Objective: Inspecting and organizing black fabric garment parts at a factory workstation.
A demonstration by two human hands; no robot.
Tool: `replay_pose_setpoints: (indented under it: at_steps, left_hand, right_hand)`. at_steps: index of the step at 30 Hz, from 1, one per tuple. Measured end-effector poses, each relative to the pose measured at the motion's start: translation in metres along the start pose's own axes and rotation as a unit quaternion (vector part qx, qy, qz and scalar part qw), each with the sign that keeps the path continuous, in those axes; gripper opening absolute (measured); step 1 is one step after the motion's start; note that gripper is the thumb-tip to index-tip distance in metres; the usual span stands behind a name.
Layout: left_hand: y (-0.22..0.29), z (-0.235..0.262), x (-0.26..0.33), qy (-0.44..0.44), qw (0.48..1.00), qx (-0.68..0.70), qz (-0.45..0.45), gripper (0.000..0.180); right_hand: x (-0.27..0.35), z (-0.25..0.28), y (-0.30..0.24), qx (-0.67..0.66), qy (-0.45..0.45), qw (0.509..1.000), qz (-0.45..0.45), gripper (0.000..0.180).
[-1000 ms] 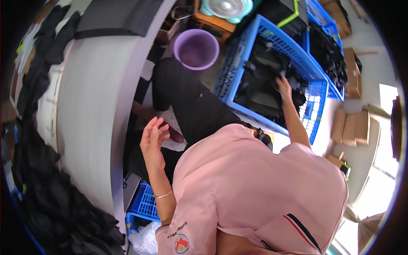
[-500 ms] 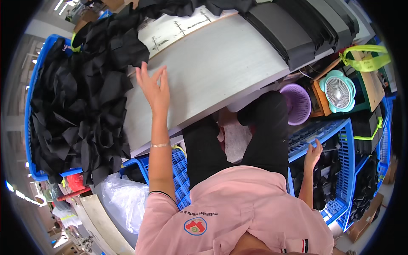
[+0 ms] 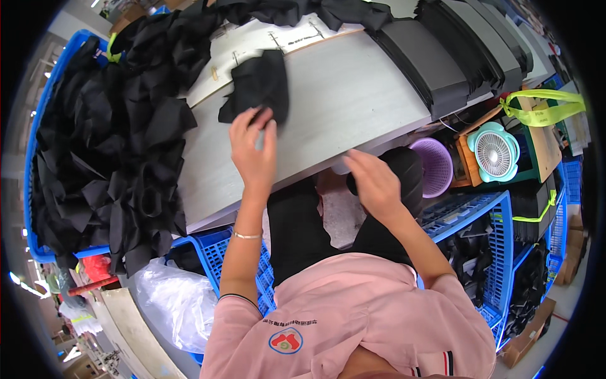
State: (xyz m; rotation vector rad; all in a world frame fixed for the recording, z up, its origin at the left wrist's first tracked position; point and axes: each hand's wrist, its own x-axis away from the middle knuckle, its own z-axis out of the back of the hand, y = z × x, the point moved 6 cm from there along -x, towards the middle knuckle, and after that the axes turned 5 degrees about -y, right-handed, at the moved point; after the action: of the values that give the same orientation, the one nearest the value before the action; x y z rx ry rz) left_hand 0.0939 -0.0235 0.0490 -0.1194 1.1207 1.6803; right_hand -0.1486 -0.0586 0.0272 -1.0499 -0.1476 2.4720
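My left hand [image 3: 254,148] is over the grey table [image 3: 341,95], its fingertips closed on the near edge of a black fabric piece [image 3: 259,82]. The piece stands out beyond the fingers, near a white printed board [image 3: 287,35]. At the table's front edge, above my right knee, my right hand [image 3: 375,183] has its fingers stretched out and holds nothing visible. To the left, a blue crate [image 3: 30,189] is heaped with crumpled black fabric pieces [image 3: 113,145].
Stacks of flat black pieces [image 3: 435,63] lie at the table's far right. Beyond my right knee stand a purple basket [image 3: 432,167] and a turquoise fan [image 3: 497,151]. Blue crates [image 3: 502,246] stand at my right, and a clear plastic bag [image 3: 177,303] lies at my left.
My left hand has moved right from the heap and now has a black fabric piece. My right hand has come from the crate at the right to the table's front edge.
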Motion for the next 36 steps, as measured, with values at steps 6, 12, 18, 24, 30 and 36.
replay_pose_setpoints:
  at_steps: [6,12,18,24,30,36]
  left_hand:
    - [0.074,0.001,0.028,-0.069,0.986,0.097,-0.119,0.020]
    - [0.110,-0.037,0.020,-0.116,0.946,0.192,-0.235,0.013]
    - [0.152,-0.046,0.031,-0.070,0.937,0.228,-0.254,0.035]
    - [0.117,-0.045,0.046,-0.026,0.982,0.187,-0.011,0.036]
    - [0.119,-0.067,0.057,-0.154,0.946,0.278,-0.064,0.023]
    - [0.130,-0.062,0.079,-0.179,0.938,0.291,-0.060,0.028]
  right_hand:
    - [-0.031,-0.076,-0.001,0.013,-0.111,0.994,-0.005,0.030]
    - [-0.014,-0.100,0.023,-0.314,-0.022,0.927,-0.205,0.024]
    - [-0.014,-0.065,0.063,-0.539,0.052,0.728,-0.421,0.015]
    - [-0.004,-0.058,0.062,-0.662,0.128,0.572,-0.468,0.009]
    - [0.008,-0.067,0.058,-0.752,0.145,0.458,-0.451,0.018]
    - [0.000,-0.061,0.055,-0.747,0.143,0.475,-0.442,0.022]
